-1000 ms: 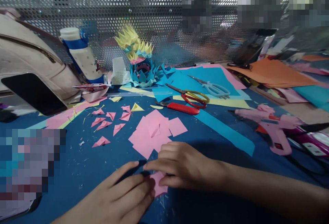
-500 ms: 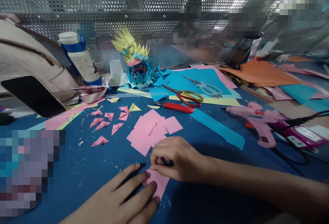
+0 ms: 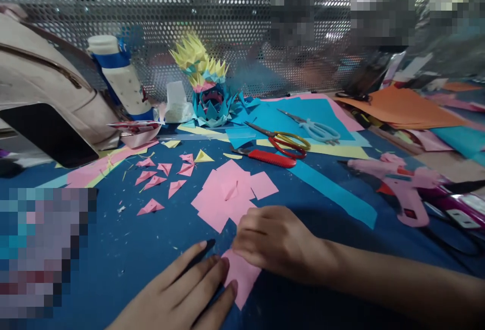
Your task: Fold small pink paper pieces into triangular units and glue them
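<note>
A pink paper piece (image 3: 242,277) lies on the blue table between my two hands. My left hand (image 3: 185,287) rests flat with its fingers stretched out, their tips on the paper's left edge. At the paper's upper right edge, my right hand (image 3: 278,239) is closed, its fingers curled and pressed on it; the fingertips are partly hidden. Just beyond is a pile of pink paper squares (image 3: 215,196) with one small folded piece on top. Left of that pile, several small folded pink triangles (image 3: 151,207) are scattered.
A red-handled cutter (image 3: 271,158), red-and-yellow scissors (image 3: 290,144) and blue-handled scissors (image 3: 318,130) lie beyond the pile. A pink glue gun (image 3: 409,188) is at right. Behind stand a folded-paper model (image 3: 212,105) and a bottle (image 3: 119,85); a phone (image 3: 49,133) leans at left.
The view has shifted slightly, so things sit further right. My right hand's fingers have curled over more, closing the gap that showed between thumb and fingers. My left hand stays on the paper.
</note>
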A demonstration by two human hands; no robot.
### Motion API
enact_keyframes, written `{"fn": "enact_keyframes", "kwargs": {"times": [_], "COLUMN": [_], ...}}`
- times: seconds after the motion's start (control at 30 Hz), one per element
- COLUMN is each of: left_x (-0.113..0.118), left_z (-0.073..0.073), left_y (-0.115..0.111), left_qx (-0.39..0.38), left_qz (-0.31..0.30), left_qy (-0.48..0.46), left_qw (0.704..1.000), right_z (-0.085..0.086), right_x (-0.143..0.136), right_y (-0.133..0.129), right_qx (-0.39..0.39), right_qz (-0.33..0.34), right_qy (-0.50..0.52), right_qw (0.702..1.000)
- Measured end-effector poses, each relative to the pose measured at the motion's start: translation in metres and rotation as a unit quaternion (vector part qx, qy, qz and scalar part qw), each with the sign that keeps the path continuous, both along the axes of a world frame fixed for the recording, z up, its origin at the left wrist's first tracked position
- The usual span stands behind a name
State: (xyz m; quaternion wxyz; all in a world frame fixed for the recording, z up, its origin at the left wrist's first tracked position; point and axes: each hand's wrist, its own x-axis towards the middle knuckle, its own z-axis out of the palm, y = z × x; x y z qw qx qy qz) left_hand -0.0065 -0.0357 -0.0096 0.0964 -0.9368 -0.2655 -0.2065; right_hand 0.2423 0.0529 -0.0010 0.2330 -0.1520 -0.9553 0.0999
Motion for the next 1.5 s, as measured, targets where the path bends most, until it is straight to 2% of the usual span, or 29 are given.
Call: {"fn": "enact_keyframes", "kwargs": {"times": [0.17, 0.33, 0.53, 0.77, 1.1, 1.5], "left_x": [-0.002, -0.006, -0.008, -0.009, -0.008, -0.006], "left_z": [-0.002, 0.005, 0.004, 0.008, 0.005, 0.003], "left_y": [0.001, 0.007, 0.004, 0.006, 0.006, 0.006], "left_qx": [0.0, 0.007, 0.0, 0.001, -0.009, -0.011], "left_qz": [0.029, 0.005, 0.007, -0.002, 0.001, 0.002], "left_qy": [-0.007, 0.059, 0.049, 0.066, 0.05, 0.041], "left_qw": [1.0, 0.998, 0.999, 0.998, 0.999, 0.999], "right_z": [0.005, 0.01, 0.011, 0.01, 0.014, 0.013], "right_x": [0.003, 0.001, 0.001, 0.003, 0.002, 0.002], "right_y": [-0.001, -0.001, 0.001, 0.003, 0.001, 0.001], "right_qx": [0.068, 0.098, 0.081, 0.002, 0.08, 0.097], "right_qz": [0.011, 0.016, 0.025, 0.016, 0.027, 0.046], "right_qy": [-0.03, -0.029, -0.025, -0.012, -0.011, -0.013], "right_qw": [0.997, 0.995, 0.996, 1.0, 0.996, 0.994]}}
